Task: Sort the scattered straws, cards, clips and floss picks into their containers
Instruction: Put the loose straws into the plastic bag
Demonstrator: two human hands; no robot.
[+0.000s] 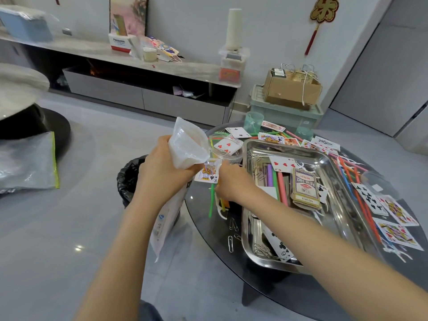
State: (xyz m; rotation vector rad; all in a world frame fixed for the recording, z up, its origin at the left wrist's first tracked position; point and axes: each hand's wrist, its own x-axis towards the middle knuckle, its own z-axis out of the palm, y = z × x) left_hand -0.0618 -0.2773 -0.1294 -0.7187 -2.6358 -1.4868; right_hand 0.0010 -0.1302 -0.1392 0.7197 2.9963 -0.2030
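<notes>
My left hand grips a white plastic pouch by its middle, holding it over the left edge of the dark glass table. My right hand is just right of the pouch's lower corner, seen from the back with its fingers hidden. It hovers over a king of spades card, a green straw and a white floss pick. A clear cup holding a hearts card stands just behind. Paper clips lie near the front edge.
A steel tray holds a card box, straws, cards and clips. More cards and straws are scattered on the table's right. Two green cups stand at the back. A black-lined bin sits below the pouch.
</notes>
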